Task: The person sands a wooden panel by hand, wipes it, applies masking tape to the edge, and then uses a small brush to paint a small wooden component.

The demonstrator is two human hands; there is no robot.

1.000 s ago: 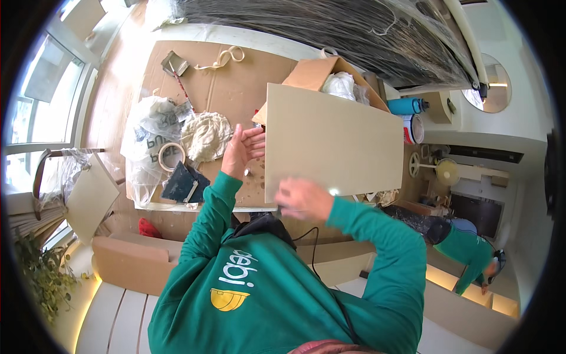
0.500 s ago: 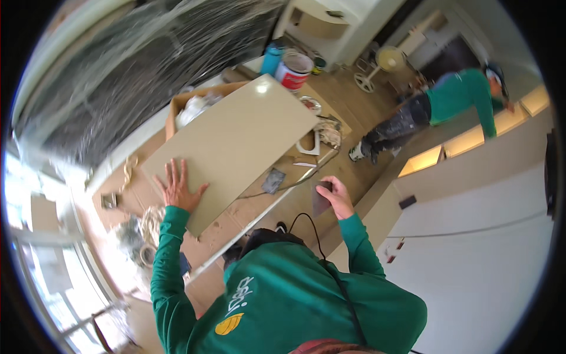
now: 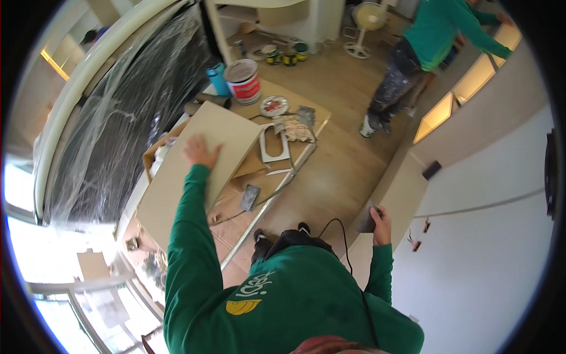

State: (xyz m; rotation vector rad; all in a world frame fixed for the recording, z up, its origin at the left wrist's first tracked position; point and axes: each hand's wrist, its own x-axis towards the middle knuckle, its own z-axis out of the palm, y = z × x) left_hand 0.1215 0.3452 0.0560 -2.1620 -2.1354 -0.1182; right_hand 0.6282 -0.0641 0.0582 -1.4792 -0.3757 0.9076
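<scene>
My left hand (image 3: 201,152) lies with fingers spread on a long beige panel (image 3: 230,133), which rests across a cardboard-covered worktable (image 3: 236,259). The fingers are slightly blurred. Away from the table, on the right, my right hand (image 3: 382,225) pinches a dark, thin piece of sandpaper (image 3: 367,223) between thumb and fingers. A grey rectangular abrasive pad (image 3: 250,197) sits beside the panel's right edge. Farther along that side is a white frame with an oval opening (image 3: 275,143). My left sleeve hides part of the panel's near end.
A large paint can (image 3: 242,82), a blue bottle (image 3: 218,79), a round lid (image 3: 274,105) and a crumpled rag (image 3: 295,128) stand at the table's far end. A cable (image 3: 287,183) crosses the table edge. A co-worker (image 3: 433,41) leans over lit wall niches. A fan (image 3: 369,17) stands behind.
My left hand has slid farther up the panel. The panel sits farther left, showing more of the white frame. My right hand, still with the sandpaper, has moved right and lower in view.
</scene>
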